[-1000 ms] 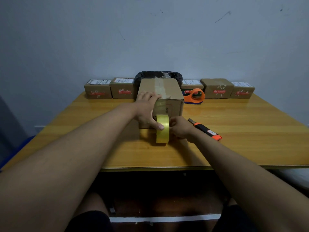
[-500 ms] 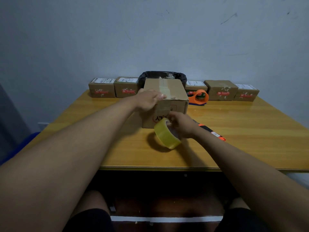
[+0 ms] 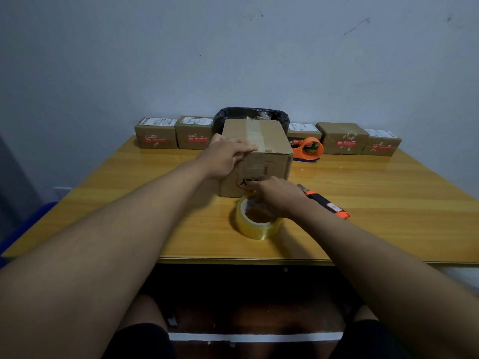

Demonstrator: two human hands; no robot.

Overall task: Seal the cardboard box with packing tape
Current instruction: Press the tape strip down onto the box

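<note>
Pressing my left hand [image 3: 228,158] flat-ish over the near top edge of the cardboard box [image 3: 256,156] mid-table, fingers spread on the tape strip. My right hand [image 3: 278,196] grips the clear tape roll [image 3: 256,220], lying just in front of the box.

Brown cardboard box [image 3: 255,143] with black and red print, on a honey-yellow wooden table [image 3: 363,193]. Before it, a pale yellow translucent tape roll [image 3: 256,224]; right of it, an orange-and-black cutter [image 3: 326,203]; behind, an orange dispenser [image 3: 309,149] and a black bag [image 3: 233,114].
</note>
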